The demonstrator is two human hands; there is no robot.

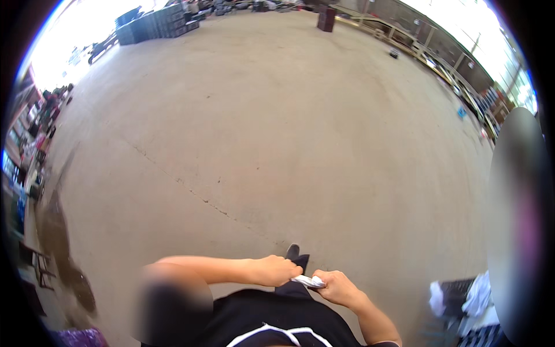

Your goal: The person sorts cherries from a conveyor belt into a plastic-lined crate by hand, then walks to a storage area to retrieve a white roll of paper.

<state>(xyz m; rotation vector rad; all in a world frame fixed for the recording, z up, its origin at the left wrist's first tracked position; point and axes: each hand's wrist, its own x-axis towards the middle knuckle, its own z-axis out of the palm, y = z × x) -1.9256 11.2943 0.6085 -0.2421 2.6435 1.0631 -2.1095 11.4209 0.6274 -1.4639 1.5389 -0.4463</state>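
Both my hands hold a short white piece of thin, bunched material (307,281) in front of my waist; whether it is cloth or plastic I cannot tell. My left hand (277,270) grips its left end with the fingers curled over it. At the other end, my right hand (338,287) is closed, thumb on top. Part of the white piece is hidden inside the fists. Below the hands are my black shirt (277,310) with white lines and one dark shoe (293,250) on the concrete floor (260,152).
A crate (455,295) with white material (478,292) stands at lower right, beside a blurred area. Lower left are a wet patch (54,227), a dark chair (41,264) and a purple bag (82,337). Stacked dark crates (156,25) and a dark red cabinet (326,19) stand far ahead.
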